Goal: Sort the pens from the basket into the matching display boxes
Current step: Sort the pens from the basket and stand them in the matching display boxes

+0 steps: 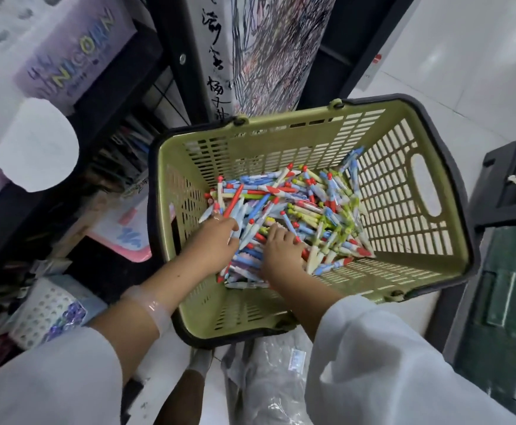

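Note:
A green slotted basket (403,191) with a dark rim stands on the floor in front of me. Its bottom holds a heap of pens (305,204) in blue, white, green and red. Both my hands reach down into the heap. My left hand (212,240) lies on the pile's left side, fingers curled around several pens, with a few red and blue ones sticking out above it. My right hand (281,250) rests palm down on the middle of the pile, fingers bent onto the pens. Whether it grips any is hidden.
A dark shelf unit (103,96) with stationery stands to the left, a purple UNICORN box (72,53) on top. A scribbled paper column (269,50) rises behind the basket. A black frame (508,191) stands at right, a plastic bag (265,378) lies below.

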The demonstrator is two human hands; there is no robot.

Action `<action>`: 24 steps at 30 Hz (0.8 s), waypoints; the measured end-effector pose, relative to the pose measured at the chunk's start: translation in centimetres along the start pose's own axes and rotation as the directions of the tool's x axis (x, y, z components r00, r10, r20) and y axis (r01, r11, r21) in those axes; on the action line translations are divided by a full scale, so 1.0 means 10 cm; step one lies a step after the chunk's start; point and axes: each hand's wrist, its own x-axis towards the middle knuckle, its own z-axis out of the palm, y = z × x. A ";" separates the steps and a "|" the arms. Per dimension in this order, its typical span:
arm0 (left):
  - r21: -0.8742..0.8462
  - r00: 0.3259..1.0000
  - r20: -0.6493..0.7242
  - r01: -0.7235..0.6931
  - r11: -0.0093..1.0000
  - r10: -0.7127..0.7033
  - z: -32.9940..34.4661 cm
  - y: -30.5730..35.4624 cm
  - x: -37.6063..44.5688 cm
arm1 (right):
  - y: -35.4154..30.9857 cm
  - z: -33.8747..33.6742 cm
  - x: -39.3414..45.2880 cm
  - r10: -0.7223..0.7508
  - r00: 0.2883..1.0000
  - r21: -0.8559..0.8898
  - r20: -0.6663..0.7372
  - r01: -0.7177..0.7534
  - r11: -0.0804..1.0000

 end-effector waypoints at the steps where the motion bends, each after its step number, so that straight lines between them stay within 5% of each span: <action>1: -0.002 1.000 -0.016 -0.018 1.000 0.018 -0.03 0.01 -0.01 | 0.00 -0.01 0.03 0.007 1.000 0.033 -0.003 -0.007 0.999; 8: -0.033 0.996 -0.075 -0.056 0.998 0.054 -0.17 0.10 -0.05 | 0.01 -0.06 0.17 -0.165 0.984 -0.070 -0.070 0.161 0.985; 16: -0.269 0.988 -0.147 0.000 0.963 -0.041 -0.29 0.20 -0.19 | 0.30 -0.34 0.13 -0.326 0.944 -0.107 -0.047 0.320 0.941; 20: -0.357 0.984 -0.162 0.011 0.934 -0.074 -0.32 0.29 -0.33 | 0.61 -0.54 -0.07 -0.254 0.963 -0.061 -0.094 0.249 0.967; 24: -0.420 0.982 -0.144 0.050 0.906 -0.120 -0.31 0.41 -0.52 | 0.91 -0.83 -0.32 -0.129 0.979 0.169 -0.157 0.156 0.973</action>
